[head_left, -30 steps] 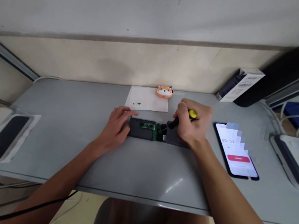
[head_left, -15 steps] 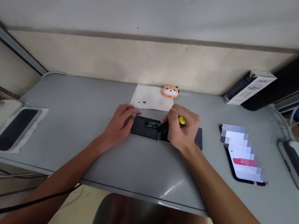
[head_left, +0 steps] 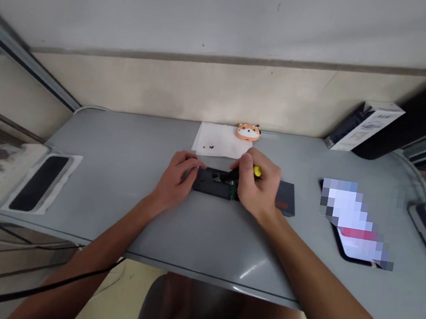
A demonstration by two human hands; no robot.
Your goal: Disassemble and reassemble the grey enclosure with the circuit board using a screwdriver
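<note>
right grip [head_left: 259, 188] clenches a yellow-tipped screwdriver [head_left: 249, 172], left hand [head_left: 177, 178] steadies a black device [head_left: 213, 184] on the grey table [head_left: 115, 165] against a wall.

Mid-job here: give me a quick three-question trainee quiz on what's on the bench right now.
1. True or false: the right hand grips a yellow-capped screwdriver.
2. What does the left hand touch? A) opened black device B) orange animal-face case C) phone
3. Fill in: the small black screws lie on a white ____.

Key: 1 true; 2 A; 3 paper sheet.
</note>
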